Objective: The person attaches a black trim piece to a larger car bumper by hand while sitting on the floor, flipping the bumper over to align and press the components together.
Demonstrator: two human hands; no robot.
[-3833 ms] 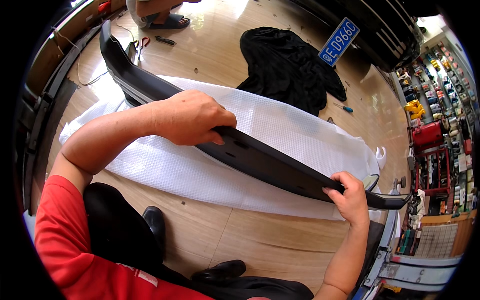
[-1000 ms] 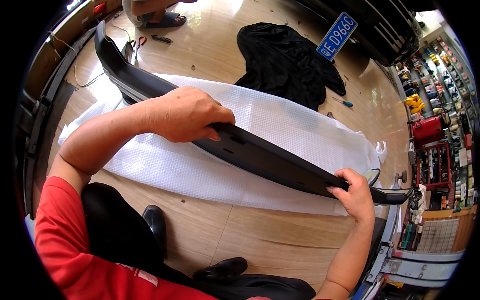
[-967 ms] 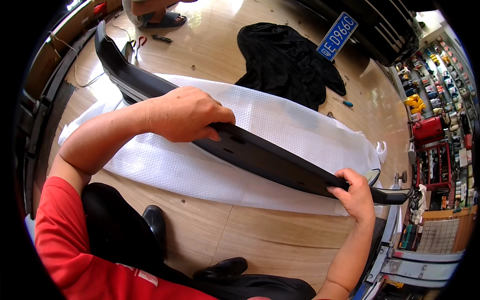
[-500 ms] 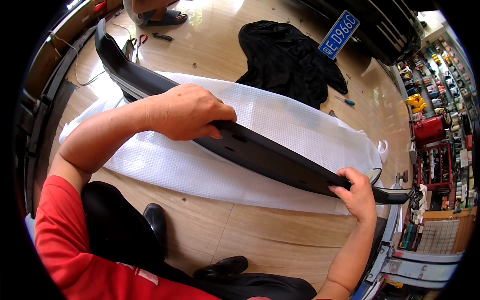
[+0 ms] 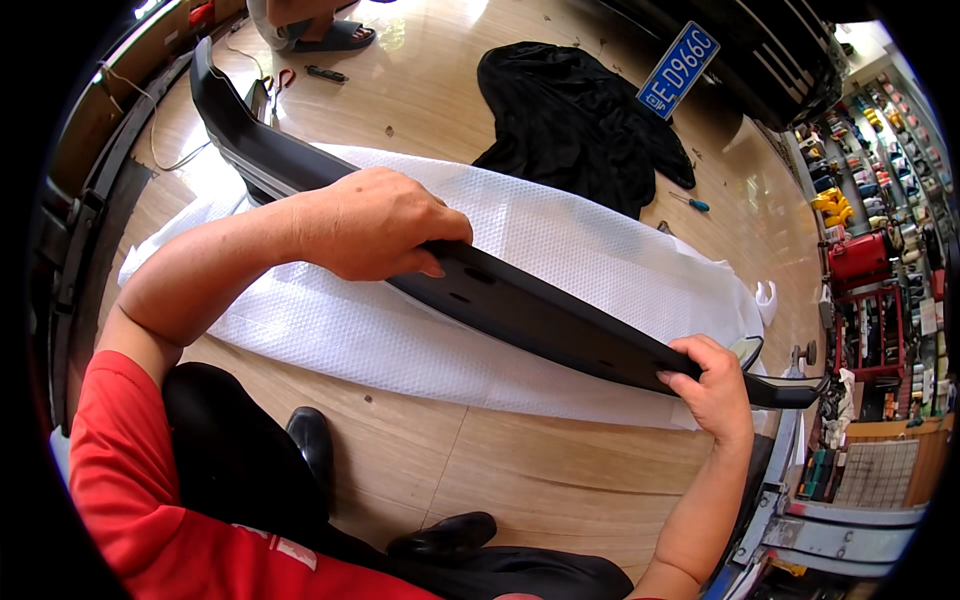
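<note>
Left hand [image 5: 375,225]: closed over the upper edge of a long black panel [image 5: 550,325].
Right hand [image 5: 716,390]: gripping the panel near its right end, thumb on the face.
Panel: slanting across white padded sheet [image 5: 600,260]; contact unclear.
Surface: wood-look floor [image 5: 560,450]; black cloth [image 5: 565,120] beyond.
Storage: shelves [image 5: 852,160] crowded with small goods; red case [image 5: 858,258], contents hidden.
Cut off: dark vehicle [image 5: 740,60], top edge.

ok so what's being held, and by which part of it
A long black bar: the left grip has its upper edge near the middle, the right grip the same edge closer to its right end.
</note>
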